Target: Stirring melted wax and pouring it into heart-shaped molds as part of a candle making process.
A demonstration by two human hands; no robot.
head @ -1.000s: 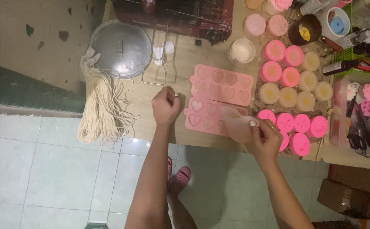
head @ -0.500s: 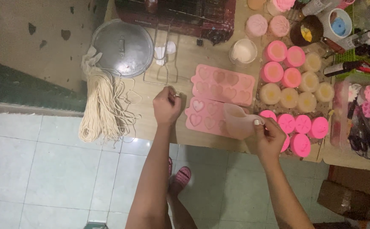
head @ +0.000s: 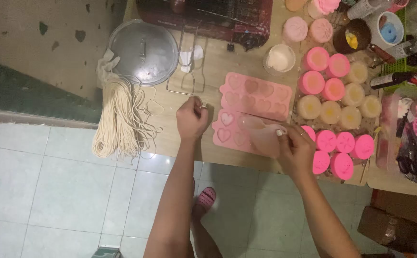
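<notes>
- Spills are the big worry: the right hand is wrapped around a soft see-through jug and tips it over the near pink heart mould. If the jug tips too far, the liquid can run over the little heart holes and onto the wooden table.
- The jug looks squishy, so a hard squeeze can push out too much at once.
- The left hand is closed in a fist just beside the mould's left edge, with fingers curled tight. I cannot tell if it holds something small.
- A bump from that fist can shake the mould and slosh what is in it.
- A second heart mould touches the first one at the back.
- Round pink moulds sit very close to the right hand, so its elbow room is small.
- Pale round candles stand behind them.
- A bundle of string and a metal lid lie well off to the left.
</notes>
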